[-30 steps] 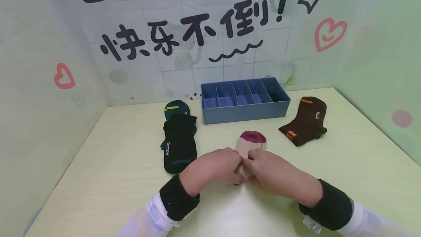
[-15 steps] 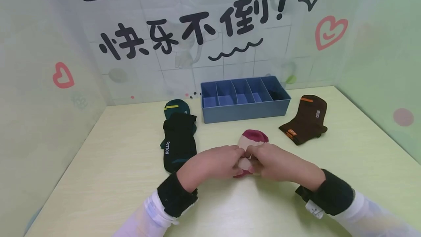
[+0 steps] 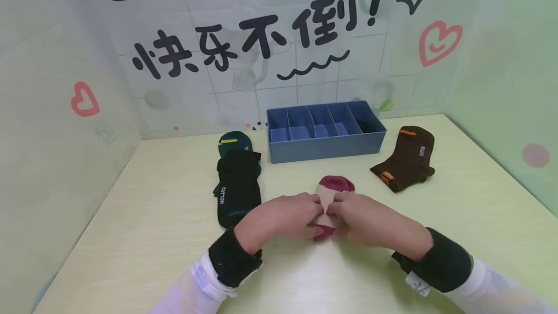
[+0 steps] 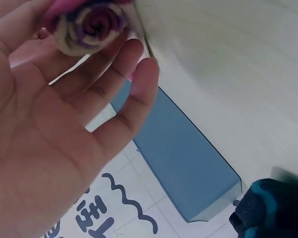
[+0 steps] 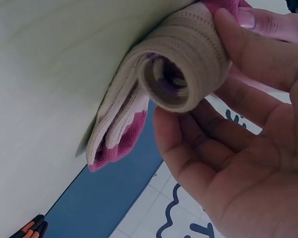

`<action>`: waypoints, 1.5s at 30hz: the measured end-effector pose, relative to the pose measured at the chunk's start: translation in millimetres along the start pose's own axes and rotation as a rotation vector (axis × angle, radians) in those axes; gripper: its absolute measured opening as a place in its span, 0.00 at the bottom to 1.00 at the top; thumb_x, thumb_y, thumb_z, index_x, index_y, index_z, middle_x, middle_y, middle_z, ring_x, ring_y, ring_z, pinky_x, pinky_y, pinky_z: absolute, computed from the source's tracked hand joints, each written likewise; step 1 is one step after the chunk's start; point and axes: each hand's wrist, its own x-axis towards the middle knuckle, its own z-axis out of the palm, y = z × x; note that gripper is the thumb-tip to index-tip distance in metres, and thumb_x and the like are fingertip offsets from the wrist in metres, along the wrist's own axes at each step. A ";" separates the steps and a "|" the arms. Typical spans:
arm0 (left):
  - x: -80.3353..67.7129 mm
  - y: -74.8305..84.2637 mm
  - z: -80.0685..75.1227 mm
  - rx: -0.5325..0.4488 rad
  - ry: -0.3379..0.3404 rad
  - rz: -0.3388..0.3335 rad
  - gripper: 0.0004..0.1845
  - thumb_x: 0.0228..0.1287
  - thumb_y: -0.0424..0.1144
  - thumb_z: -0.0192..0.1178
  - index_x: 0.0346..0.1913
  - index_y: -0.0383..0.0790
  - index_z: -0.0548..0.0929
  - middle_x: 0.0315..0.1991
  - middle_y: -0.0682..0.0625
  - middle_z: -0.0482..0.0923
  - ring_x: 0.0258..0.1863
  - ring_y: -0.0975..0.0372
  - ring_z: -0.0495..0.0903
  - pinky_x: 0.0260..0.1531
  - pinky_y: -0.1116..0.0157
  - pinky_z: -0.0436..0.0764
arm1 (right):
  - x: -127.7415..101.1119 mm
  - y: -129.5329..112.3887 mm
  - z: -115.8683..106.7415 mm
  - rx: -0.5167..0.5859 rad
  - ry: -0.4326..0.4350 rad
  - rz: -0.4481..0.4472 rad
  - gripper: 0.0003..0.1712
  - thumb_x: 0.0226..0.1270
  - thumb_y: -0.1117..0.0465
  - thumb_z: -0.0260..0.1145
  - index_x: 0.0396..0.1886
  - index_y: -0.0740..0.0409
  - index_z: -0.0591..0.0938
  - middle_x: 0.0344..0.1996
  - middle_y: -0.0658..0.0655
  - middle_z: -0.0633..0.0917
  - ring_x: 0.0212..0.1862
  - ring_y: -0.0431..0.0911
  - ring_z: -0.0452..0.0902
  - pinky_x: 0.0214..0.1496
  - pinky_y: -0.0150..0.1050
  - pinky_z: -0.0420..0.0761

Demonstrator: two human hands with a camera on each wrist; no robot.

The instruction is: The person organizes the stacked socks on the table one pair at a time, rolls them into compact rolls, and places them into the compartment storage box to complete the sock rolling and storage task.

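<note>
A beige sock with magenta ends point(image 3: 337, 183) lies at the front middle of the table in the head view, its near part rolled up. The left hand point(image 3: 289, 217) pinches the roll from the left, and the right hand point(image 3: 370, 219) from the right. Seen from the left wrist, the coiled end point(image 4: 92, 27) shows magenta, beige and purple turns between thumb and fingers. In the right wrist view, the beige roll point(image 5: 198, 54) sits between the right thumb and curled fingers, while the flat toe part point(image 5: 119, 134) stretches out beyond it.
A blue divided box point(image 3: 324, 148) stands at the back, with something dark in its rightmost compartment. Black socks point(image 3: 239, 190) overlap dark green socks point(image 3: 234, 143) at the left. Brown socks point(image 3: 407, 161) with orange marks lie at the right.
The sock's near end has been rolled further up, and a magenta part now shows there between the hands. Both hands have shifted slightly away from the body.
</note>
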 end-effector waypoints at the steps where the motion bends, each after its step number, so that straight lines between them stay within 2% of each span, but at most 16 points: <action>1: 0.0 -0.1 0.2 -0.007 -0.002 0.007 0.15 0.67 0.46 0.60 0.52 0.43 0.81 0.50 0.53 0.76 0.42 0.65 0.75 0.43 0.71 0.78 | 0.1 -0.3 -0.6 0.016 -0.002 0.008 0.16 0.50 0.62 0.78 0.40 0.54 0.84 0.33 0.48 0.81 0.36 0.40 0.75 0.42 0.37 0.81; 4: -0.3 -0.5 0.2 -0.059 -0.011 0.015 0.14 0.68 0.46 0.59 0.49 0.41 0.80 0.53 0.52 0.75 0.41 0.65 0.76 0.46 0.71 0.77 | 0.2 0.0 -1.4 0.059 -0.004 0.040 0.16 0.50 0.64 0.77 0.39 0.54 0.81 0.32 0.47 0.81 0.34 0.40 0.74 0.41 0.37 0.80; 7: -0.7 -0.5 -0.3 -0.122 -0.027 0.004 0.11 0.69 0.47 0.57 0.45 0.42 0.78 0.44 0.53 0.74 0.34 0.65 0.74 0.40 0.71 0.75 | 0.1 1.1 -1.1 0.092 -0.001 0.069 0.16 0.51 0.65 0.76 0.35 0.51 0.78 0.29 0.45 0.79 0.31 0.39 0.71 0.38 0.35 0.77; 10: -1.0 0.3 -1.4 -0.153 -0.026 -0.013 0.13 0.70 0.50 0.56 0.48 0.44 0.76 0.37 0.55 0.73 0.33 0.65 0.74 0.38 0.70 0.74 | -0.1 1.6 -0.5 0.076 0.006 0.073 0.14 0.53 0.66 0.75 0.34 0.49 0.78 0.26 0.44 0.78 0.30 0.38 0.71 0.37 0.34 0.76; 14: -1.2 2.3 -2.6 -0.160 -0.023 -0.029 0.19 0.69 0.53 0.57 0.54 0.45 0.74 0.36 0.56 0.74 0.34 0.65 0.75 0.40 0.70 0.75 | -0.1 0.7 -1.2 0.057 -0.008 0.083 0.13 0.54 0.67 0.73 0.38 0.50 0.81 0.27 0.44 0.78 0.31 0.38 0.71 0.39 0.36 0.77; 18: -0.6 3.1 -1.8 -0.148 -0.014 -0.018 0.18 0.69 0.52 0.58 0.52 0.45 0.75 0.36 0.55 0.73 0.33 0.65 0.74 0.38 0.70 0.75 | -1.2 0.3 -2.1 0.082 -0.021 0.095 0.14 0.54 0.66 0.74 0.40 0.50 0.82 0.29 0.47 0.77 0.31 0.40 0.70 0.36 0.34 0.75; 23: 1.0 0.8 2.6 -0.138 0.005 0.008 0.18 0.70 0.53 0.56 0.54 0.46 0.72 0.40 0.57 0.72 0.39 0.65 0.72 0.40 0.70 0.74 | -2.4 3.2 -2.2 0.117 0.012 0.046 0.12 0.55 0.67 0.74 0.34 0.47 0.81 0.27 0.46 0.74 0.31 0.39 0.68 0.34 0.31 0.72; 28: 0.5 -2.7 5.8 -0.137 0.018 0.004 0.20 0.68 0.57 0.56 0.54 0.48 0.72 0.44 0.58 0.72 0.44 0.66 0.71 0.44 0.69 0.74 | -1.3 4.2 -2.7 0.114 0.034 0.011 0.11 0.56 0.67 0.73 0.34 0.47 0.82 0.27 0.45 0.76 0.31 0.38 0.69 0.35 0.31 0.74; 34: -0.5 -2.6 6.5 -0.098 0.071 0.002 0.35 0.61 0.68 0.56 0.64 0.50 0.70 0.56 0.58 0.74 0.53 0.66 0.70 0.45 0.68 0.77 | 1.8 2.4 -0.8 0.007 0.059 0.064 0.07 0.58 0.62 0.72 0.34 0.46 0.83 0.29 0.43 0.80 0.36 0.41 0.73 0.42 0.39 0.77; 38: 0.2 -1.5 6.1 -0.096 0.080 -0.007 0.39 0.62 0.68 0.56 0.68 0.49 0.66 0.61 0.56 0.73 0.58 0.64 0.69 0.50 0.66 0.77 | 3.5 3.1 -1.1 0.034 0.024 0.127 0.09 0.59 0.63 0.71 0.39 0.50 0.83 0.31 0.45 0.81 0.36 0.42 0.74 0.44 0.40 0.79; 42: 2.1 -1.9 6.3 -0.113 0.091 -0.015 0.31 0.65 0.60 0.59 0.63 0.46 0.67 0.50 0.54 0.75 0.48 0.64 0.74 0.44 0.69 0.78 | 4.2 3.7 -3.3 0.094 0.008 0.192 0.11 0.58 0.65 0.71 0.38 0.54 0.78 0.27 0.47 0.79 0.30 0.42 0.73 0.37 0.36 0.77; 45: 3.3 -2.3 6.2 -0.133 0.101 -0.013 0.22 0.67 0.54 0.59 0.55 0.46 0.67 0.40 0.54 0.73 0.39 0.64 0.73 0.37 0.72 0.75 | 3.9 4.1 -2.5 0.073 0.057 0.154 0.11 0.57 0.67 0.72 0.34 0.53 0.77 0.25 0.47 0.77 0.28 0.41 0.71 0.34 0.33 0.76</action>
